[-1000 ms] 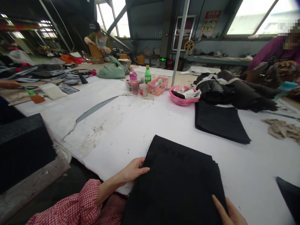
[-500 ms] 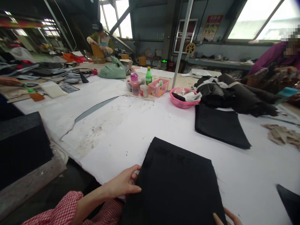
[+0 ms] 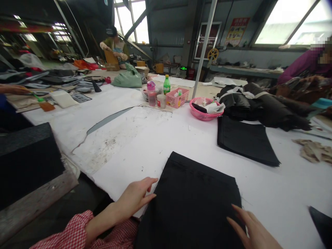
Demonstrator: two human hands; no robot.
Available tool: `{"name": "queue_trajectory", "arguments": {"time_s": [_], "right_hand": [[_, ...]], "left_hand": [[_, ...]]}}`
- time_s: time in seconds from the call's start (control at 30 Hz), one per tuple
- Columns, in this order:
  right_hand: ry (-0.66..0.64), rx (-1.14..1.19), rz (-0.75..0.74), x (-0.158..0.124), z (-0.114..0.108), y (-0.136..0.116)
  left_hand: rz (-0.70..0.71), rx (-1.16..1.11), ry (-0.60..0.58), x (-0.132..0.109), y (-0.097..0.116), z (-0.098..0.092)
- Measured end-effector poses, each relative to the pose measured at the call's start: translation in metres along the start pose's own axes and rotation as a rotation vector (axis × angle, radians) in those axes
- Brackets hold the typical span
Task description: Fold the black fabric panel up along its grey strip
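A stack of black fabric pieces [image 3: 194, 197] lies in front of me on the white-covered table [image 3: 145, 145]. My left hand [image 3: 136, 196] rests at the stack's left edge, fingers stretched out and pointing at the cloth. At the lower right corner of the stack my right hand [image 3: 249, 226] lies flat on the fabric with fingers spread. Neither hand grips anything.
Another black fabric stack [image 3: 245, 140] lies farther right, behind it a heap of dark cloth [image 3: 259, 103]. A pink basket [image 3: 204, 111], pink box [image 3: 177, 98], bottles [image 3: 166, 84] and a green bag [image 3: 127, 79] stand mid-table. Other people work at the far end and right side.
My left hand let go of the stack's left edge and opened its fingers. My right hand moved up onto the lower right of the fabric and spread out.
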State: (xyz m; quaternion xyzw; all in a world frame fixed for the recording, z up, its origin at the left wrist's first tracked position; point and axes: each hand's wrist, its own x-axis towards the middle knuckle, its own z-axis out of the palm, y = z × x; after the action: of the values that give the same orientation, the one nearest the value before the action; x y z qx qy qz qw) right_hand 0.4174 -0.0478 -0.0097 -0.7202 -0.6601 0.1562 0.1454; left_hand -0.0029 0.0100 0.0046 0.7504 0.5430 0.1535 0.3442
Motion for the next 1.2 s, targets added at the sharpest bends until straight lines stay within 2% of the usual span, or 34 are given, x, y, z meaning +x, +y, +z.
{"name": "queue_trajectory", "arguments": {"time_s": [0.03,0.1,0.2,0.3,0.4,0.6,0.77,0.9,1.0,1.1,1.2], "right_hand": [[0.058,-0.054,-0.066,0.021,0.000,-0.017],[0.010,-0.131,-0.220,0.062,0.004,-0.049],[-0.035,-0.189,-0.331,0.107,0.016,-0.077],[-0.059,-0.208,-0.357,0.128,0.025,-0.083],[-0.084,-0.225,-0.361,0.137,0.027,-0.080],[-0.140,-0.216,-0.419,0.145,0.025,-0.081],[-0.097,-0.220,-0.564,0.126,0.019,-0.092],[-0.044,-0.252,-0.639,0.096,0.016,-0.098],[0.032,-0.297,-0.661,0.080,0.013,-0.097],[0.083,-0.372,-0.550,0.075,0.006,-0.080],[0.009,-0.352,-0.289,0.078,-0.006,-0.045]], "left_hand": [[0.074,0.049,0.026,0.010,0.005,-0.002],[0.214,0.121,0.055,0.030,0.014,-0.004],[0.333,0.196,0.096,0.062,0.022,0.000],[0.371,0.236,0.159,0.088,0.019,0.008],[0.359,0.234,0.193,0.104,0.011,0.016],[0.377,0.207,0.179,0.113,0.005,0.024],[0.487,0.272,0.154,0.124,0.011,0.013],[0.574,0.330,0.033,0.138,0.021,0.000],[0.560,0.290,-0.099,0.144,0.026,-0.005],[0.526,0.226,-0.148,0.144,0.027,-0.007],[0.446,0.118,-0.134,0.139,0.023,-0.007]]}}
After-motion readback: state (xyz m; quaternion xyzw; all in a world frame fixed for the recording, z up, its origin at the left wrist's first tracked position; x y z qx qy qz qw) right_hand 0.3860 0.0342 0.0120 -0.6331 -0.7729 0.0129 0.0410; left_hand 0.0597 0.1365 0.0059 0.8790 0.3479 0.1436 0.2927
